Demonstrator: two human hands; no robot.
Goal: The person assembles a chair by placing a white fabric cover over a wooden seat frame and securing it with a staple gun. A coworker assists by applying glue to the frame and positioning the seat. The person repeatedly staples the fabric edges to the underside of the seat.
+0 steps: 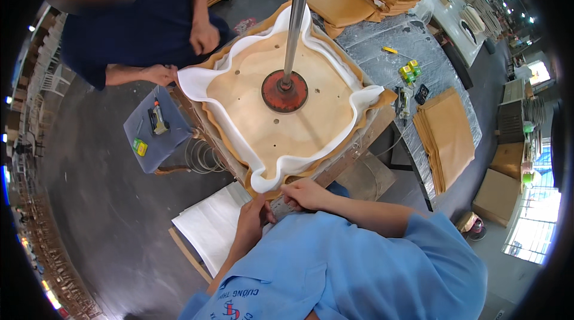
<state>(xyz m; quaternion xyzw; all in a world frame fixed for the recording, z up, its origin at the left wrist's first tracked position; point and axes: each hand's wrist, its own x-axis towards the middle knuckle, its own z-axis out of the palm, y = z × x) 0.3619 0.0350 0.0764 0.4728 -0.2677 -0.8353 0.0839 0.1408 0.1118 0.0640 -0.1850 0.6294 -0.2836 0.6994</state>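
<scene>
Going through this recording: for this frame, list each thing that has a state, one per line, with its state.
wooden seat board: lying flat, pinned under the press disc
press disc: down on the board, pole upright
white foam: edges curled up around the board
tan cover: under the foam, unfastened edges showing
left hand: grip closed at the near corner
right hand: resting on the near corner
tan panels: stacked flat

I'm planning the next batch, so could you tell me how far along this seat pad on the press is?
Done: the wooden seat board lies on white foam and tan fabric, pinned by the red press disc. In hand: the left hand and right hand work at the near edge, on a small metal tool. Left: foam and fabric stand loose around all edges.
</scene>
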